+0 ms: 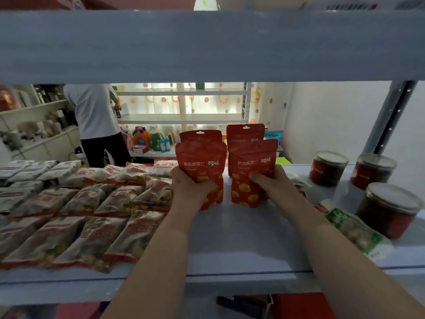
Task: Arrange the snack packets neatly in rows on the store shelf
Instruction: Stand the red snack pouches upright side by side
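Note:
Two red stand-up snack pouches stand upright side by side on the pale blue shelf (230,238). My left hand (190,187) grips the left pouch (202,162) from its left side. The right pouch (251,166) is gripped by my right hand (269,183) from its right side. Behind each one stands another red pouch, the left rear (200,135) and the right rear (245,132), forming two short columns. Rows of flat red-and-white snack packets (92,215) lie on the shelf to the left.
Three clear jars with dark red contents (388,208) stand at the right of the shelf. A green-and-white packet (354,229) lies beside my right forearm. The upper shelf board (207,47) hangs low overhead. A person (96,120) stands beyond the shelf by other racks.

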The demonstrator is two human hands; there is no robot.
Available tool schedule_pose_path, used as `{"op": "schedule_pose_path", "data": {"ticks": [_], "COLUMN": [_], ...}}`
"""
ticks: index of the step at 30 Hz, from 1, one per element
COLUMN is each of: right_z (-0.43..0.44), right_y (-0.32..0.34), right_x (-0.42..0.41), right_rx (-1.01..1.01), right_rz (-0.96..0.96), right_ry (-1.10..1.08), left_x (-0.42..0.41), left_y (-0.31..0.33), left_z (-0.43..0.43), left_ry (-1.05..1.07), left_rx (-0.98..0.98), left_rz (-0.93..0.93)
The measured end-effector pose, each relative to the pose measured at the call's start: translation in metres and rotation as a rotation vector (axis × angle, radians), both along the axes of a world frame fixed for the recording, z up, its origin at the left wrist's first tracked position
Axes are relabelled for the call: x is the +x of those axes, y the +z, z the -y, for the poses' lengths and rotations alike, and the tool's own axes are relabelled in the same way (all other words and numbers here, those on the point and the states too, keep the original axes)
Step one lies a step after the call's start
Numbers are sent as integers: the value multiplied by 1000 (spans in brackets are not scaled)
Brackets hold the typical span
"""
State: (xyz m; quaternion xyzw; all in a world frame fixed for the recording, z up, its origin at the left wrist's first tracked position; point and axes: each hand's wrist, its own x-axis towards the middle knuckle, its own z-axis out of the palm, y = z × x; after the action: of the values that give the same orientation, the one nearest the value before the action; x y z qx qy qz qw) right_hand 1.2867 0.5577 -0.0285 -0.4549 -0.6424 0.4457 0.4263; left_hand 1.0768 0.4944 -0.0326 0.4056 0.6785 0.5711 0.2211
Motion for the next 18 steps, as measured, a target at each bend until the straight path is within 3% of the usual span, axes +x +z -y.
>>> {"op": "schedule_pose_path", "data": {"ticks": [5, 10, 18], "right_z": [3, 6, 6], "right_y": [-15, -17, -20], "right_x": [-2, -8, -8], "right_rx": [91, 130, 150], "right_rz": [213, 222, 278], "right_ry": [-105, -168, -202], "left_x": [0, 4, 4], "left_y": [-17, -26, -27], "left_z": [-3, -5, -8], "left_ry": [26, 95, 95], "left_rx": [5, 65, -4], "left_rz": [-111, -256, -299]}}
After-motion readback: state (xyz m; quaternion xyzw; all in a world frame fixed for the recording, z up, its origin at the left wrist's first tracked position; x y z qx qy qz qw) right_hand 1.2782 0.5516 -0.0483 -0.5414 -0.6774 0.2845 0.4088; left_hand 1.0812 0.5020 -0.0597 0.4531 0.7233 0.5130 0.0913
